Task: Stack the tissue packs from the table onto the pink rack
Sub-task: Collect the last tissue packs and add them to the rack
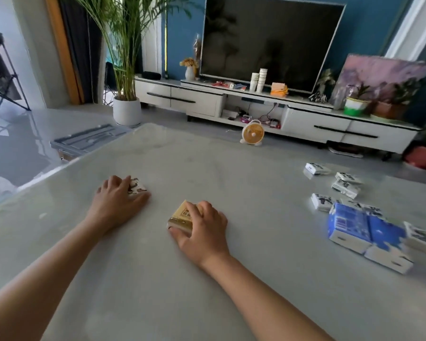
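Clasped yellow pack [180, 214] in right hand [202, 230], spotted pack [137, 186] under curled left hand [119, 200]. Judged light, soft, slick-wrapped; best pinched across short sides.

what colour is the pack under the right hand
Golden yellow tissue pack, white end, gripped by right hand; head view.

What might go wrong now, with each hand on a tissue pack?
1. The left hand covers the black-and-white pack mostly from above, so the pack may slip when lifted.
2. The right hand holds the yellow pack with just thumb and fingers, so carrying two at once might drop one.
3. The small packs and blue packs crowd the right side of the table. A passing arm might knock some off.
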Available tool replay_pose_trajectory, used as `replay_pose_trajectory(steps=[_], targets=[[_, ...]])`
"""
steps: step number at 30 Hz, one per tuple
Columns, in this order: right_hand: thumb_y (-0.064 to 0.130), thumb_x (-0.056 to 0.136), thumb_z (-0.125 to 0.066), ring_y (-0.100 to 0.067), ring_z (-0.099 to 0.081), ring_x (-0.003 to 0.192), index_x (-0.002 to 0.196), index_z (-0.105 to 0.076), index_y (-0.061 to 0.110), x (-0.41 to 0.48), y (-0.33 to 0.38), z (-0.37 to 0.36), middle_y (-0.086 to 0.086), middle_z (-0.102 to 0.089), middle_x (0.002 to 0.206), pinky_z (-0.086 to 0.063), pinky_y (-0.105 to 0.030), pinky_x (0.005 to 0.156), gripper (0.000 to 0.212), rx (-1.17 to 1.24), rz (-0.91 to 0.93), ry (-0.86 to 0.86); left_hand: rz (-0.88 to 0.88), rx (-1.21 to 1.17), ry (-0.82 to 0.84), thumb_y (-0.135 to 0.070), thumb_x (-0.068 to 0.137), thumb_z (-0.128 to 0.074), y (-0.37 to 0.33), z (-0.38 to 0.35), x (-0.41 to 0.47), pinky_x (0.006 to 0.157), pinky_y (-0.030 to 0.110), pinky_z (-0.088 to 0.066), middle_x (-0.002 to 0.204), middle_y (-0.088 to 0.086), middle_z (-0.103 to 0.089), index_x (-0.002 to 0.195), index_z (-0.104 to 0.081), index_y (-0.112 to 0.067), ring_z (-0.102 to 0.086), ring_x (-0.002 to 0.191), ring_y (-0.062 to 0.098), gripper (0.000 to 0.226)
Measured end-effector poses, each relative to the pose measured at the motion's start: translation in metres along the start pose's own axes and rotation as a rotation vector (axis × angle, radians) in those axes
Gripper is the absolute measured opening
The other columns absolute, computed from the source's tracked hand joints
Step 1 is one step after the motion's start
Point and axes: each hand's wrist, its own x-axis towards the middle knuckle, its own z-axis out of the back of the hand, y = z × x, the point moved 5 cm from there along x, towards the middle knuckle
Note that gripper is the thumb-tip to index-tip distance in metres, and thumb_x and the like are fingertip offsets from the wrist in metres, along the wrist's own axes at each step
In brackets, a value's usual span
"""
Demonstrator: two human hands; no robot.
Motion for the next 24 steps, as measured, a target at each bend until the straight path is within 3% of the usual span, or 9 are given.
replay_pose_trajectory(steps=[2, 5, 9, 12, 14, 16, 18, 21, 24], targets=[[0.067, 0.067, -0.021, -0.023, -0.028, 0.131, 0.139, -0.037, 0.022, -0.020, -0.015, 0.016, -0.007, -0.036, 0.135, -0.006, -0.037, 0.109, 0.086, -0.035, 0.034, 0.037, -0.097, -0.036, 0.013, -0.059, 0.076, -0.060, -0.032, -0.008, -0.028, 0.103, 0.044, -0.029, 0.125, 0.017, -0.046, 0.133, -0.044, -0.010, -0.039, 0.121, 0.036, 0.077], [0.067, 0.069, -0.021, -0.022, -0.024, 0.133, 0.140, -0.034, 0.023, -0.055, -0.058, 0.050, -0.007, -0.034, 0.137, -0.002, -0.030, 0.108, 0.084, -0.115, 0.017, 0.076, -0.303, -0.107, 0.097, -0.080, 0.064, -0.048, -0.100, -0.032, -0.077, 0.097, 0.040, -0.035, 0.119, 0.011, -0.051, 0.129, -0.048, -0.011, -0.044, 0.114, 0.032, 0.095], [0.059, 0.081, -0.039, -0.024, -0.026, 0.131, 0.139, -0.030, 0.024, -0.091, -0.114, 0.105, -0.004, -0.037, 0.134, -0.011, -0.032, 0.107, 0.069, -0.284, -0.130, 0.173, -0.435, -0.174, 0.190, -0.081, 0.053, -0.030, -0.177, -0.065, -0.097, 0.100, 0.033, -0.031, 0.121, 0.003, -0.049, 0.131, -0.047, -0.017, -0.043, 0.117, 0.024, 0.102], [0.047, 0.084, -0.057, -0.026, -0.022, 0.134, 0.137, -0.034, 0.023, -0.097, -0.143, 0.139, -0.009, -0.030, 0.139, -0.018, -0.034, 0.108, 0.063, -0.283, -0.285, 0.347, -0.361, -0.294, 0.239, -0.072, 0.065, -0.057, -0.222, -0.087, -0.090, 0.102, 0.031, -0.028, 0.125, 0.003, -0.048, 0.132, -0.047, -0.020, -0.042, 0.120, 0.024, 0.086], [0.041, 0.084, -0.060, -0.025, -0.026, 0.134, 0.133, -0.043, 0.020, -0.081, -0.158, 0.163, -0.009, -0.031, 0.141, -0.025, -0.033, 0.109, 0.056, -0.134, -0.360, 0.268, -0.315, -0.400, 0.242, -0.058, 0.071, -0.066, -0.247, -0.101, -0.085, 0.103, 0.032, -0.028, 0.126, 0.004, -0.048, 0.132, -0.048, -0.020, -0.043, 0.120, 0.025, 0.074], [0.031, 0.086, -0.058, -0.024, -0.038, 0.127, 0.131, -0.046, 0.017, -0.052, -0.177, 0.189, -0.009, -0.041, 0.137, -0.033, -0.034, 0.105, 0.048, -0.028, -0.420, 0.017, -0.329, -0.407, 0.251, -0.056, 0.071, -0.068, -0.263, -0.109, -0.080, 0.103, 0.032, -0.028, 0.125, 0.003, -0.047, 0.131, -0.048, -0.021, -0.044, 0.119, 0.025, 0.073], [0.027, 0.087, -0.053, -0.027, -0.044, 0.121, 0.131, -0.043, 0.016, -0.020, -0.202, 0.200, -0.010, -0.048, 0.131, -0.037, -0.037, 0.100, 0.046, -0.090, -0.516, -0.105, -0.321, -0.419, 0.256, -0.054, 0.069, -0.071, -0.262, -0.114, -0.072, 0.102, 0.032, -0.030, 0.121, 0.001, -0.046, 0.130, -0.048, -0.021, -0.046, 0.116, 0.024, 0.073], [0.038, 0.088, -0.049, -0.030, -0.039, 0.127, 0.136, -0.034, 0.016, 0.017, -0.239, 0.188, -0.013, -0.044, 0.136, -0.029, -0.042, 0.103, 0.055, -0.307, -0.643, 0.056, -0.329, -0.474, 0.264, -0.048, 0.065, -0.077, -0.254, -0.117, -0.070, 0.099, 0.030, -0.032, 0.110, -0.004, -0.041, 0.126, -0.049, -0.021, -0.047, 0.112, 0.024, 0.072], [0.058, 0.086, -0.047, -0.032, -0.035, 0.131, 0.141, -0.029, 0.016, 0.035, -0.262, 0.162, -0.013, -0.038, 0.143, -0.029, -0.042, 0.107, 0.071, -0.410, -0.727, 0.262, -0.415, -0.404, 0.250, -0.059, 0.062, -0.073, -0.260, -0.118, -0.073, 0.098, 0.027, -0.026, 0.117, -0.004, -0.042, 0.128, -0.046, -0.026, -0.043, 0.112, 0.022, 0.079]])
